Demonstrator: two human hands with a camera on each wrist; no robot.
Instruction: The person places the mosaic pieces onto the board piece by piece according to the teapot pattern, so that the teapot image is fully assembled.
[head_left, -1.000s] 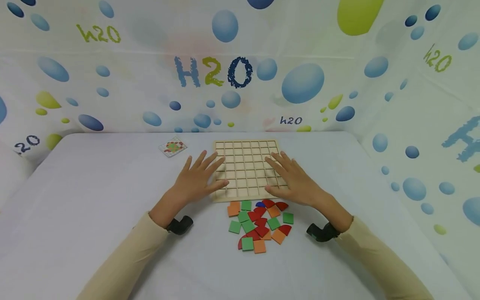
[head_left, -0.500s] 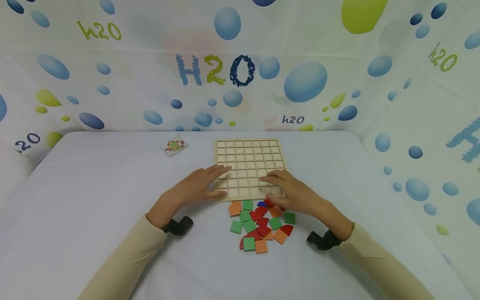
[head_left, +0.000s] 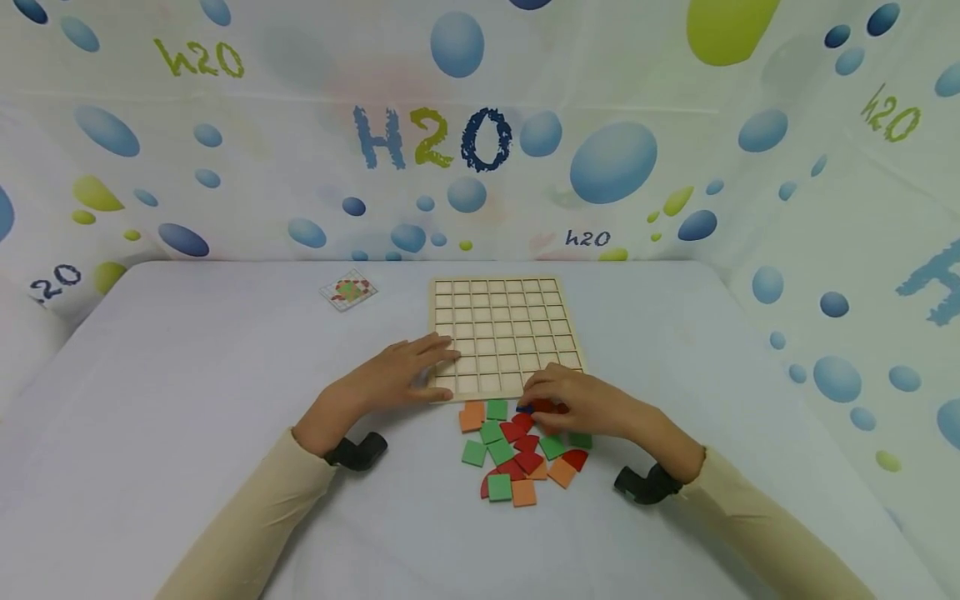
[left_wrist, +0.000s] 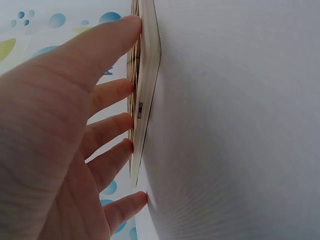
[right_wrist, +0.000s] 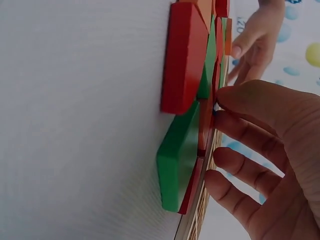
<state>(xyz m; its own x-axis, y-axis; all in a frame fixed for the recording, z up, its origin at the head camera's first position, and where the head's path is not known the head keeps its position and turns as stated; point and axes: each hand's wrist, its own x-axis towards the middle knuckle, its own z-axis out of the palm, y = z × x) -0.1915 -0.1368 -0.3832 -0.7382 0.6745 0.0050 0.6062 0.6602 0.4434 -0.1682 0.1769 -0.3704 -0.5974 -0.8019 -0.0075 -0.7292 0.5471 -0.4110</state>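
A wooden grid board (head_left: 495, 333) lies flat on the white table. My left hand (head_left: 393, 372) rests at its left side, fingers spread and extended; in the left wrist view, the thumb and several fingertips touch the board's edge (left_wrist: 150, 55). Just in front of the board is a loose pile of green and orange squares and red quarter-circle tiles (head_left: 528, 462). At the pile's far edge, my right hand (head_left: 585, 402) pinches a small blue tile (head_left: 523, 409) between thumb and index finger. That hand hides some red, orange and green tiles beneath it.
A small pattern card (head_left: 348, 290) with red, green and orange shapes lies at the back left of the table. Black wrist cameras (head_left: 358, 451) sit under both wrists. A white printed cloth (head_left: 300, 167) hangs behind the table.
Both hands have come down from above the board. The left has settled at the board's left edge; the right has moved nearer me to the pile and taken hold of the blue tile.
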